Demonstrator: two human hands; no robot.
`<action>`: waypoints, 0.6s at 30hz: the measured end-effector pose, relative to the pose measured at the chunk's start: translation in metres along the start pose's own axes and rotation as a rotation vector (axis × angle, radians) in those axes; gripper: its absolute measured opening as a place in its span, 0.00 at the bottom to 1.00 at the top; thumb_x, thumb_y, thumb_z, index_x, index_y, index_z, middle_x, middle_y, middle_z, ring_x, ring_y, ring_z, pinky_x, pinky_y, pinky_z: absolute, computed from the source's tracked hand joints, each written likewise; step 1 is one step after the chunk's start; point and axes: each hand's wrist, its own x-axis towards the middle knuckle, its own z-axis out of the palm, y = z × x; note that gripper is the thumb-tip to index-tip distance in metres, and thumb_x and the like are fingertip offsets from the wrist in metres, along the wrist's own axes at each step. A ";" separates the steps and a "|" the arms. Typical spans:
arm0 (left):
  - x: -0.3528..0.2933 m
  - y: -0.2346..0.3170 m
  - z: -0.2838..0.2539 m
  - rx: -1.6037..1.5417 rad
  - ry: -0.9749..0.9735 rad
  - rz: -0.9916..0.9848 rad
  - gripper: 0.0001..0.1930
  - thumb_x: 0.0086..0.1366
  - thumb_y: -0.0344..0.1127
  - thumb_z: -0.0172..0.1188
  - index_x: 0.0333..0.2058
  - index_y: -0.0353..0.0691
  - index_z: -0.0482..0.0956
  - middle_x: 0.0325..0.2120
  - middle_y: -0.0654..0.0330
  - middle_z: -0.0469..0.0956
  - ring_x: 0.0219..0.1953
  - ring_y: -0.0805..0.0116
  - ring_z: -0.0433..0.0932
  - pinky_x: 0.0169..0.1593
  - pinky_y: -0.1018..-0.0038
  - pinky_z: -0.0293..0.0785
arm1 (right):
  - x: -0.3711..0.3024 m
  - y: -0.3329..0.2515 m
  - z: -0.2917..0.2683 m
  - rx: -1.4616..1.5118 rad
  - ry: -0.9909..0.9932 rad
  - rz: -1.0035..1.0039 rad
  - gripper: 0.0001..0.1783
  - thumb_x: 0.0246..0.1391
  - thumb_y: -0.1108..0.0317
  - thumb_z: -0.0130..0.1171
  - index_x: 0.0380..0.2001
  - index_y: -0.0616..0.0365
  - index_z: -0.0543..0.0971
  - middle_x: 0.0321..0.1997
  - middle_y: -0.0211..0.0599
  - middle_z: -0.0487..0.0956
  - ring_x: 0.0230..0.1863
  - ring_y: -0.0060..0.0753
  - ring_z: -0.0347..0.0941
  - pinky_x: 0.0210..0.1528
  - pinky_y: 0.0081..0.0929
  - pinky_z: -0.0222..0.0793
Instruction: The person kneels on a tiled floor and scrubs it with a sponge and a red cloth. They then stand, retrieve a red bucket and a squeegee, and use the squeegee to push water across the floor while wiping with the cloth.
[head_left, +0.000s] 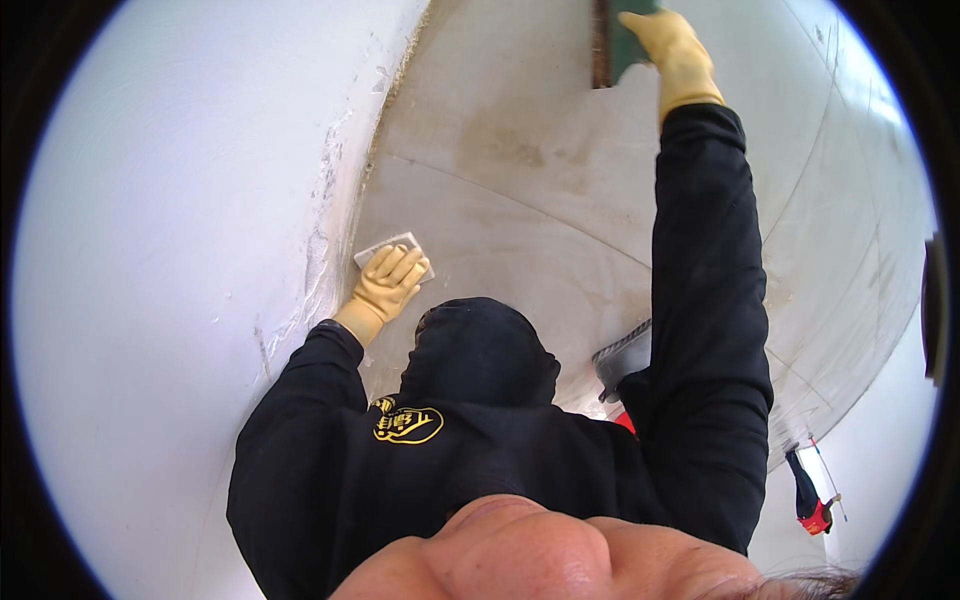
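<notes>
While your left hand (390,282) lies flat and spread in its yellow glove, it presses a small pale pad (392,247) onto the grey floor (520,200), right beside the foot of the white wall (200,250) on the left. Press unevenly and the pad could slide out from under your fingers or scuff the rough, chipped wall edge. Far off to the right, your right hand (680,50) is curled over the edge of a dark green panel (625,40). If that grip slips, I judge you could lose your balance, crouched as you are.
</notes>
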 end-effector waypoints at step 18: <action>-0.004 0.006 -0.003 -0.013 -0.071 -0.076 0.36 0.57 0.41 0.72 0.66 0.47 0.76 0.67 0.58 0.75 0.67 0.53 0.73 0.74 0.52 0.64 | -0.086 0.051 0.044 0.493 -0.124 -0.254 0.34 0.62 0.36 0.64 0.51 0.58 0.88 0.45 0.37 0.90 0.45 0.37 0.85 0.54 0.34 0.76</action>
